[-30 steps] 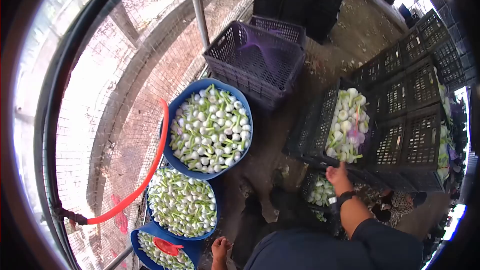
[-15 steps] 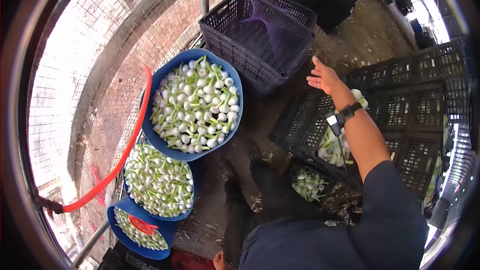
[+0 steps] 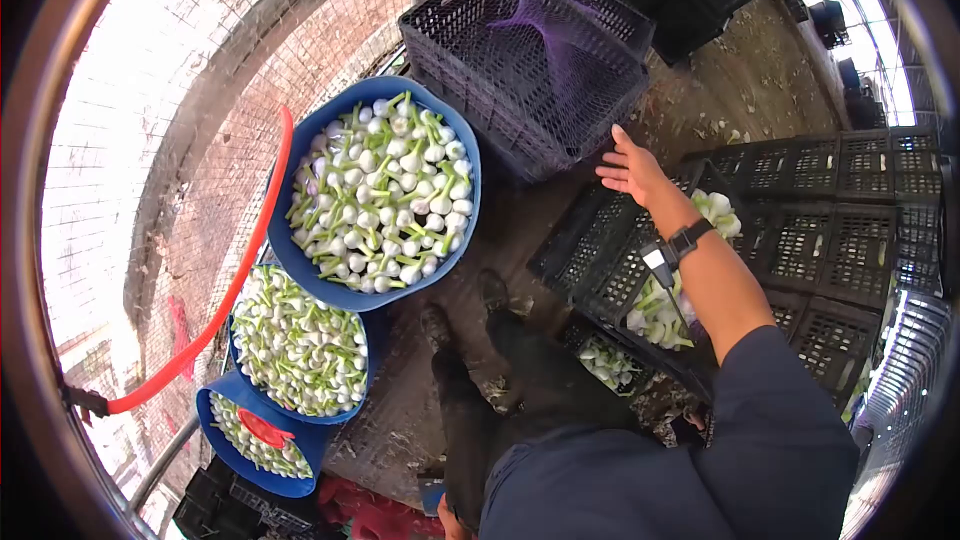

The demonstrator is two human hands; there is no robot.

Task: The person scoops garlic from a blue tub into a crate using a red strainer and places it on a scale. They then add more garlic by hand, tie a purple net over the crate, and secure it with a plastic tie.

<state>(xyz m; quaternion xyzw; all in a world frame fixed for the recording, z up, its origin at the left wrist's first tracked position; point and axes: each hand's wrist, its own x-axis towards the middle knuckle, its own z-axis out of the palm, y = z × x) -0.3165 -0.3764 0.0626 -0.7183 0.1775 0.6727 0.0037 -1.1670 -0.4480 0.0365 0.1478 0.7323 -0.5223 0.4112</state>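
Observation:
My right hand (image 3: 635,172) reaches out with the fingers spread and nothing in them. It is in the air near the lower right corner of a black plastic crate (image 3: 520,130) with purple netting. At the bottom edge, beside my trouser leg, a bit of my left hand (image 3: 452,520) shows; its fingers are mostly hidden. Left of my legs stands a large blue tub (image 3: 474,215) of trimmed garlic bulbs (image 3: 385,190) floating in dark water. Two more blue tubs (image 3: 365,385) of garlic are behind it, the last with a red plastic piece (image 3: 265,428) on top.
Below my right forearm is an open black crate (image 3: 610,270) with garlic (image 3: 660,320) in it. More black crates (image 3: 790,240) are stacked on the right. A red hose (image 3: 240,275) curves along the wire mesh fence (image 3: 220,120). Litter lies on the dirt floor (image 3: 390,440).
The view has shifted slightly, so the tubs sit further left. My right hand has moved a little left and down in the view, still open.

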